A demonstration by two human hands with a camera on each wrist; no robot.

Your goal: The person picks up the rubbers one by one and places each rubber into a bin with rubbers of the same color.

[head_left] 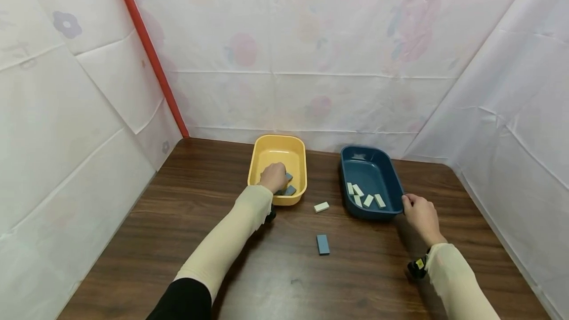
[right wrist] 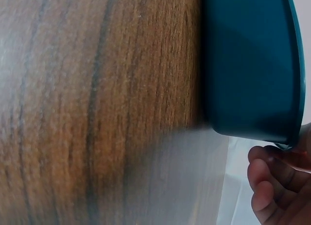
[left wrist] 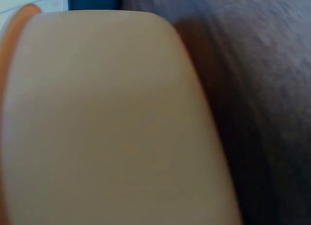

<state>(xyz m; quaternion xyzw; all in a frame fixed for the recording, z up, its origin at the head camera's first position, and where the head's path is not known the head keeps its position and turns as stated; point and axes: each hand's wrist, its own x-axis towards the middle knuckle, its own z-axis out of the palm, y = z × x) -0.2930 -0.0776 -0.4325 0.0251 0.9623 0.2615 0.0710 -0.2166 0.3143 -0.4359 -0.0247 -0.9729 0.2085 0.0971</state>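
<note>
My left hand (head_left: 273,178) reaches down into the yellow tray (head_left: 303,162), over its near end. Grey-blue blocks (head_left: 290,190) lie beside it there; its fingertips are hidden, so any hold on a block does not show. The tray's outer wall (left wrist: 112,113) fills most of the left wrist view. With thumb and fingers my right hand (head_left: 421,214) pinches the near right corner of the dark blue tray's rim (head_left: 395,177). In the right wrist view, curled fingers (right wrist: 265,179) meet that rim. Several white blocks (head_left: 368,201) lie in the near part of the blue tray.
On the brown wooden table (head_left: 284,280), a single white block (head_left: 321,207) lies between the trays. Closer to me is a grey-blue block (head_left: 323,244). White patterned sheets (head_left: 284,63) hang behind and at both sides, with a red strip (head_left: 151,53) at the back left.
</note>
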